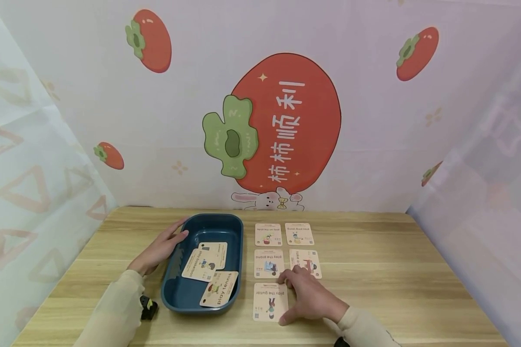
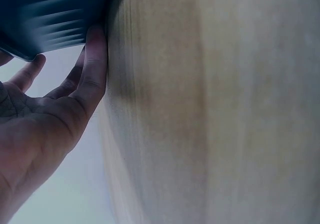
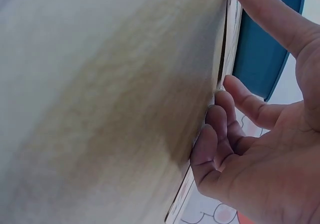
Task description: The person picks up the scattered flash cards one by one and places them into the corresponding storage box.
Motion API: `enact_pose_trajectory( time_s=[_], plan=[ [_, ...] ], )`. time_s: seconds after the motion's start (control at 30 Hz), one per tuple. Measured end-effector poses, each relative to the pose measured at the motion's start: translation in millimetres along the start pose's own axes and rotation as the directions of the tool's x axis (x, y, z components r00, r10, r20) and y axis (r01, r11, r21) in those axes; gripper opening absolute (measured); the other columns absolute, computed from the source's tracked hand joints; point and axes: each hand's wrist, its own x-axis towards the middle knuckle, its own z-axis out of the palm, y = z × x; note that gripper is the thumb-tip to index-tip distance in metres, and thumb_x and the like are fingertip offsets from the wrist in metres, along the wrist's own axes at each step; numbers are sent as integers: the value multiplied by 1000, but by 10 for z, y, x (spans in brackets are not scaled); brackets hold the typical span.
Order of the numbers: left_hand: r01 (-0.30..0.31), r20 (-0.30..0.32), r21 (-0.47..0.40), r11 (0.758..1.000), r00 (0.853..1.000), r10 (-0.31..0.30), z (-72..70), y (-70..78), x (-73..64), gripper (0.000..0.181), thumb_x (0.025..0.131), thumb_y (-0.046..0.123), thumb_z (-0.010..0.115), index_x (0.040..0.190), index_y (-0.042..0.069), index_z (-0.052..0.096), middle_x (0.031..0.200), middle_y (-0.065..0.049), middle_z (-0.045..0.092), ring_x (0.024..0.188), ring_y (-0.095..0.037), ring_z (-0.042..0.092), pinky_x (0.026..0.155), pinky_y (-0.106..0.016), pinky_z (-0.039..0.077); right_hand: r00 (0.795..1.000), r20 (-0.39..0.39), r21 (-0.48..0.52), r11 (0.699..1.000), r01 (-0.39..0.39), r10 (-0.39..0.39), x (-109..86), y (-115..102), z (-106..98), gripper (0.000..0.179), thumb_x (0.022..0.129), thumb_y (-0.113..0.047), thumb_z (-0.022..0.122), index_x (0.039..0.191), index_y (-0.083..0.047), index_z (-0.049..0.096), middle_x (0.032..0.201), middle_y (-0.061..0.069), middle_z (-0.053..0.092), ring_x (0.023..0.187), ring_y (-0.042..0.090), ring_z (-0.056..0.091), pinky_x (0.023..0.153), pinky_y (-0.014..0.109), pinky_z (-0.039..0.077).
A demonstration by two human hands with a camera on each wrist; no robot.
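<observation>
A dark blue tray [image 1: 234, 231] stands on the wooden table [image 1: 373, 260] and holds three picture cards, one reading "play tennis" [image 1: 219, 289]. My left hand [image 1: 160, 250] lies flat beside the tray's left wall, its straight fingers touching the wall; the left wrist view shows the left hand [image 2: 55, 114] against the tray [image 2: 50, 14]. My right hand [image 1: 306, 294] rests on the table with bent fingers. Its thumb and index fingertip touch the right edge of the "play the guitar" card [image 1: 267, 302]. In the right wrist view the right hand [image 3: 260, 149] has its fingertips down on the table.
Right of the tray lie several more cards in two columns: two at the back [image 1: 267, 234] [image 1: 299, 234], then "play the piano" [image 1: 268, 263] and a card [image 1: 307, 262] partly under my right hand. Fabric walls close in the table at the back and sides.
</observation>
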Motion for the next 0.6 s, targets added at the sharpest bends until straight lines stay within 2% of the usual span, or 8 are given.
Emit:
enact_pose_trajectory(
  time_s=[0.17,0.27,0.3,0.37,0.47,0.53,0.6],
  plan=[
    [6,-3,9,1000,1000,-6,2,-12,-1,67,110,41,43,164,13,16,163,-26,21,142,-52,30,109,-69,31,1000,2,25,1000,8,-8,1,2,-15,73,55,-35,101,110,-13,59,99,-1,49,91,15,45,80,31,42],
    [8,-7,12,1000,1000,-8,6,-19,-1,67,110,42,43,164,12,17,160,-28,26,141,-51,34,107,-69,33,1000,-13,30,1000,7,-7,7,-4,-25,70,55,-31,100,108,-14,57,98,-2,48,92,16,46,86,37,45],
    [8,-9,11,1000,1000,-8,7,-19,-1,67,110,42,43,164,12,17,160,-28,28,140,-51,35,107,-68,33,1000,-17,37,999,11,-11,7,-9,-35,68,56,-28,100,106,-14,56,97,-2,48,92,16,46,94,41,44],
    [5,-8,16,1000,1000,-5,8,-16,-1,67,110,42,43,164,12,17,160,-28,27,140,-51,34,107,-68,33,1000,-22,55,998,17,-15,6,-26,-61,63,60,-25,99,104,-14,55,96,-3,48,91,16,46,94,42,43],
    [8,-8,15,1000,1000,-8,5,-5,-3,66,109,43,43,164,14,18,161,-26,26,142,-50,33,109,-68,32,999,-21,110,993,45,-43,-1,-46,-119,54,66,-18,96,99,-12,54,92,-2,48,88,16,45,88,34,43],
    [8,-7,15,1000,1000,-8,4,-1,-2,66,110,43,43,164,14,18,162,-25,25,142,-50,32,109,-68,31,998,-15,157,985,66,-64,0,-48,-151,47,71,-14,93,96,-11,53,89,-1,49,85,16,45,76,28,41],
    [10,-8,15,1000,1000,-10,5,-1,0,66,110,43,43,164,15,18,162,-25,25,142,-50,32,109,-68,31,997,-11,187,979,81,-80,2,-41,-176,42,75,-12,91,93,-10,53,86,0,49,81,15,45,72,26,40]
  ],
)
